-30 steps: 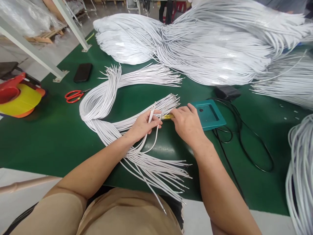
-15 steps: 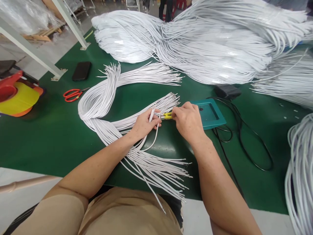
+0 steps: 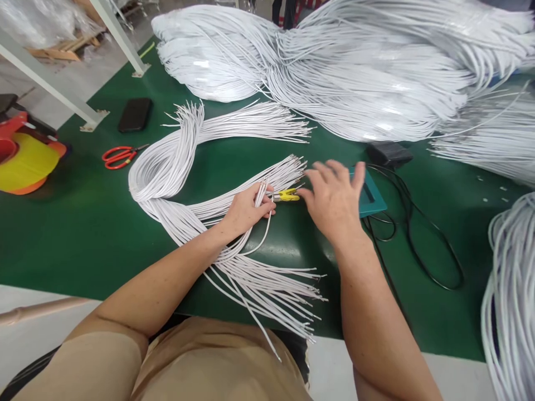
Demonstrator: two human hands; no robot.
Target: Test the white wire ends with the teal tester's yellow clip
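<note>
Several white cable ends (image 3: 259, 195) are pinched in my left hand (image 3: 251, 207), pointing up between thumb and fingers. A small yellow-handled tool (image 3: 288, 194) lies with its metal end against the fingers of that hand, beside a curved white cable. My right hand (image 3: 332, 195) is spread just right of the yellow handles, fingers apart, partly covering a teal tray (image 3: 378, 205). A bundle of white cables (image 3: 161, 172) loops at the left, its ends fanned out in branches above and below my left hand.
Red-handled scissors (image 3: 118, 157) and a black phone (image 3: 135, 114) lie on the green table (image 3: 62, 239) at the left, near tape rolls (image 3: 29, 167). A large cable pile (image 3: 359, 83) fills the back. Black cord (image 3: 412, 223) and a black box (image 3: 388, 154) sit right.
My right hand has opened and let go of the yellow-handled tool, shifting slightly right. My left hand keeps its grip on the white cables. The whole view has shifted slightly.
</note>
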